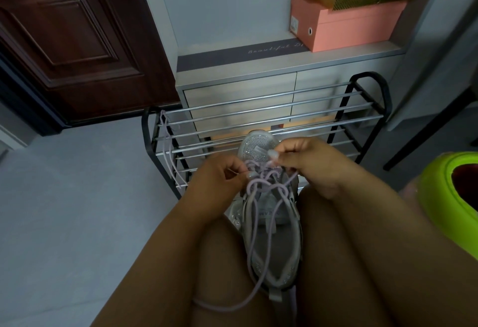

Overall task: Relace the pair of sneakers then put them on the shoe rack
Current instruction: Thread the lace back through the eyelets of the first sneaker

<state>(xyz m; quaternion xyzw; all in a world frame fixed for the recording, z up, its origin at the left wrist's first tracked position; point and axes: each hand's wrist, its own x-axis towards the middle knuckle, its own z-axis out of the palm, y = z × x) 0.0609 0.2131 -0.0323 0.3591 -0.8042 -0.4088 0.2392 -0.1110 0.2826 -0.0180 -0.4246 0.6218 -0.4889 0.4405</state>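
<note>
Resting between the person's knees, toe pointing toward the shoe rack (362,117), a grey sneaker (274,244) is being laced. A lilac lace (254,226) is threaded through the upper eyelets, and its loose ends are draped over the left thigh. The left hand (219,179) is closed, with the lace pinched at the sneaker's left side; the right hand (307,163) is closed, with the lace pinched near the toe. A second lace (168,151) is hung over the rack's left end. Pink boxes (346,16) are stacked on the cabinet behind.
</note>
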